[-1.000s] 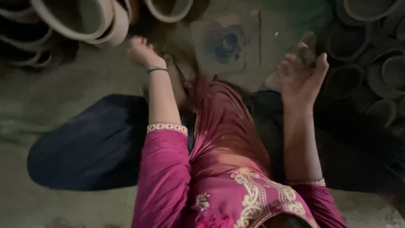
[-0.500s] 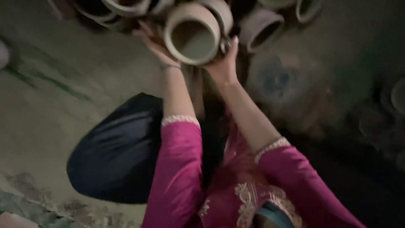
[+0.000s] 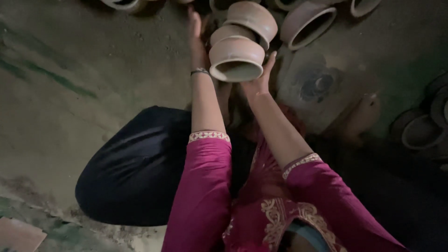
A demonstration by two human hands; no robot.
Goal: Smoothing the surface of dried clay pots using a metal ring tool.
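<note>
- Fingers of the right hand (image 3: 260,80) curl up around the near side of a round, reddish-brown clay pot (image 3: 236,58), gripping it from below and beside its rim, with the fingertips reaching up the pot's right flank.
- The clay pot is held off the ground, tilted so that its open mouth faces down towards the camera; it sits just in front of two more pots of the same clay.
- The left hand (image 3: 197,35) is stretched out flat, palm against the left side of the stacked pots; it looks open and pressing rather than closed, though its fingertips are lost in the dark.
- A thin dark bangle (image 3: 199,71) circles the left wrist.
- Both forearms are bare and come out of magenta sleeves (image 3: 201,186) trimmed with a pale patterned band.
- Directly behind the held pot lies a second clay pot (image 3: 229,32), touching it, and behind that a third, wider clay pot (image 3: 253,18) lying on its side.
- To the right, a larger clay pot (image 3: 307,23) lies tilted with its dark mouth open towards the viewer.
- More clay vessels (image 3: 422,130) rest at the right edge, well apart from the hands.
- Below the arms, a dark navy cloth-covered knee (image 3: 135,168) rests on the dusty earthen floor (image 3: 70,93).
</note>
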